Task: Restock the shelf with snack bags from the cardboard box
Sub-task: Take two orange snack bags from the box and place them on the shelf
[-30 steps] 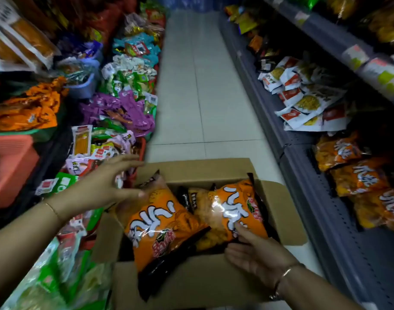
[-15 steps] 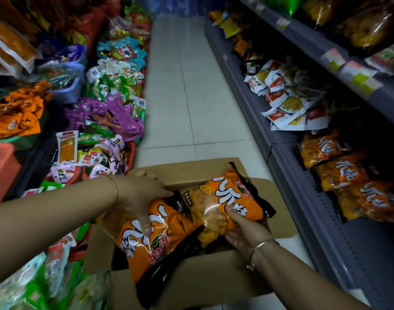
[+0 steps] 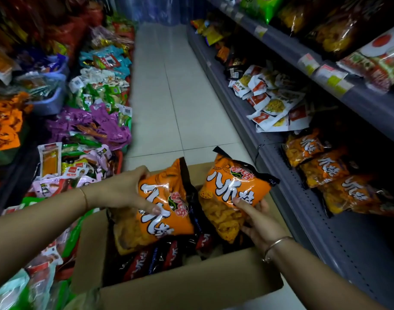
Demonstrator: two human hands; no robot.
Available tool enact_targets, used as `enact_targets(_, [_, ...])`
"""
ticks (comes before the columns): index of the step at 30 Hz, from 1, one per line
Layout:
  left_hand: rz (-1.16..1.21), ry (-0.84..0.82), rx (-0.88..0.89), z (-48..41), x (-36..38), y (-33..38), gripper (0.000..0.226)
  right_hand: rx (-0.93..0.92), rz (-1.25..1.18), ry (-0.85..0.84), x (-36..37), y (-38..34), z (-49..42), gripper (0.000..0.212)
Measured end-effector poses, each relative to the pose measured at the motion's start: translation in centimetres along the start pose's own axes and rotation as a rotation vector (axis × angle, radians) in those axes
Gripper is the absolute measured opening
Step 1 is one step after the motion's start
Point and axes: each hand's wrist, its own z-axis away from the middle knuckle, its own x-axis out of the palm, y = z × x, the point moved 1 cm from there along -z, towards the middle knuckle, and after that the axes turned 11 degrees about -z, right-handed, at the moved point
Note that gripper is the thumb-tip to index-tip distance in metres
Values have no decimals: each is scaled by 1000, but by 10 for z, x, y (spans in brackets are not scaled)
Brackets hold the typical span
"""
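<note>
An open cardboard box [image 3: 191, 287] stands on the aisle floor right below me. My left hand [image 3: 124, 191] grips an orange snack bag [image 3: 167, 206] by its left edge, lifted above the box. My right hand [image 3: 256, 220] holds a second orange snack bag [image 3: 234, 186] from underneath, tilted towards the right. More bags, dark and red ones [image 3: 155, 258], lie inside the box. The grey shelf [image 3: 325, 231] on the right carries several of the same orange bags [image 3: 325, 168] on its lower level.
White and red snack packs [image 3: 269, 104] lie further along the grey shelf, under an upper shelf with price tags [image 3: 330, 77]. On the left, bins and piles of mixed snack packets [image 3: 88, 124] line the aisle. A tiled floor [image 3: 169, 97] runs ahead.
Both hands have closed on orange bags and raised them out of the box. The right bag has moved up and towards the shelf. My view has shifted a little to the right.
</note>
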Motion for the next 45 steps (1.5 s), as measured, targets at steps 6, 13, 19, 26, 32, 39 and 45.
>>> enact_targets(6, [485,130,-8,-14,16,19,45,-77,-21,-44,-31,-26,0,57])
enact_targets(13, [880,349,-34,-59,16,77,53,-116,-160,77,-76,-52,1,80])
enact_targets(19, [942,411,108,-122,11,147,67,-233,-253,202,-118,-81,14,40])
enact_targets(26, [954,256,277,-207,19,218,65,-348,-265,445,-164,-92,6,73])
enact_targets(32, [913,123,390,-276,28,252,44,-414,-213,550,-191,-99,-7,68])
enact_targets(39, [769,-34,451,-336,45,271,70,-423,-195,586,-192,-101,-30,55])
enact_targets(45, [773,-124,496,-362,48,293,62,-500,-156,681,-199,-94,-41,49])
